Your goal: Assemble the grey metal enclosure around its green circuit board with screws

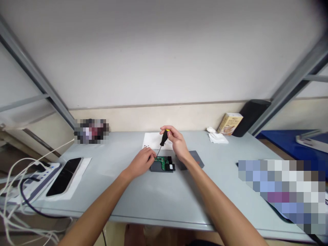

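Note:
A small dark device [162, 166] with a green circuit board [162, 159] exposed lies on the grey table [143, 191], near its middle. My right hand [176, 141] is closed round a screwdriver [163, 138] with a black handle and yellow cap, tip down on the board's left end. My left hand [142, 162] rests on the table with its fingers curled against the device's left edge, steadying it. A dark flat cover [194, 158] lies just right of the device, partly under my right wrist.
A white paper sheet [152, 140] with tiny dark specks lies behind the device. At the left sit a black phone [65, 176] on white paper and a power strip [38, 177] with cables. Crumpled tissue [216, 136], a small box [230, 123] and a black cylinder [252, 116] stand at the back right.

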{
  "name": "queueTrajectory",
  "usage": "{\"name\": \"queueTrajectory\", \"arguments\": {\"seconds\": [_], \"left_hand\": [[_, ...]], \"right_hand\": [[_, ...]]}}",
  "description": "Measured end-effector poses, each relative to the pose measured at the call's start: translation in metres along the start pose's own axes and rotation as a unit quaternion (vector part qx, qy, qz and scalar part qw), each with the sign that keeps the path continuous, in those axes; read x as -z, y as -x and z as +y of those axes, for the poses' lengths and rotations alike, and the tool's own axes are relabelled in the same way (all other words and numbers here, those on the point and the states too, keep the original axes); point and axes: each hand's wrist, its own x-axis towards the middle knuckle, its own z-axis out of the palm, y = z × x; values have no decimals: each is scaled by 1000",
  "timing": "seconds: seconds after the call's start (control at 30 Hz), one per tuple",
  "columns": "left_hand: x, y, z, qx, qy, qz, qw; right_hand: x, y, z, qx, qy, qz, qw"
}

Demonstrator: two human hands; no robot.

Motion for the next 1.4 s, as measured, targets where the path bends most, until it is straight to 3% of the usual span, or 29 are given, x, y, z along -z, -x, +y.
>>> {"name": "queueTrajectory", "arguments": {"seconds": [0.27, 0.47, 0.67, 0.93, 1.13, 1.4], "left_hand": [[0, 0, 0, 3, 7, 1, 1000], [0, 0, -1, 2, 6, 0, 1000], [0, 0, 0, 7, 9, 2, 1000], [-1, 0, -4, 5, 7, -1, 1000], [0, -1, -1, 4, 5, -3, 1000], [0, -2, -1, 5, 5, -5, 1000]], "right_hand": [[-5, 2, -2, 27, 33, 29, 999], [-4, 3, 0, -10, -48, -14, 999], [-7, 4, 0, 36, -17, 24, 999], [-12, 6, -2, -1, -57, -15, 998], [-13, 7, 2, 5, -18, 40, 999], [-12, 5, 4, -19, -66, 6, 998]]}}
